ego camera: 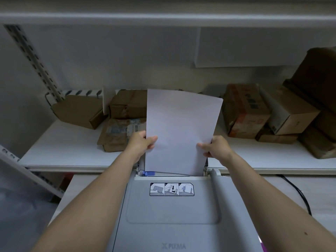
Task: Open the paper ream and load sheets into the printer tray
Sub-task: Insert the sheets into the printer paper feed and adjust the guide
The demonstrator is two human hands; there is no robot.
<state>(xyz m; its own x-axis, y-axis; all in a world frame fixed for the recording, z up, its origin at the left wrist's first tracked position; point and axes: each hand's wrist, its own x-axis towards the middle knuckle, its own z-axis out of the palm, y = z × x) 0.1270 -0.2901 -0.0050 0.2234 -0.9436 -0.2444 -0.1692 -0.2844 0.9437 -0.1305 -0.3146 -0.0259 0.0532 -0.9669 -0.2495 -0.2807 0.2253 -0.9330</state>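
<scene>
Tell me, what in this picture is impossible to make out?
- Bottom edge of the paper, head view: sunk in the rear slot of the printer, so its depth is hidden.
- Sheet count: only the front face shows.
- Fingers of the left hand and right hand: behind the paper.
- Printer front: cut off by the bottom edge.
- Box labels: too blurred.

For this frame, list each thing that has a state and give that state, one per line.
Paper sheets: upright, bottom edge down in the printer's rear feed slot, held at both side edges.
Left hand: grip pinching the sheets' left edge.
Right hand: grip pinching the sheets' right edge.
Printer: top cover closed.
Blue paper guide: at the slot's left end.
Cardboard boxes: closed, on the shelf.
</scene>
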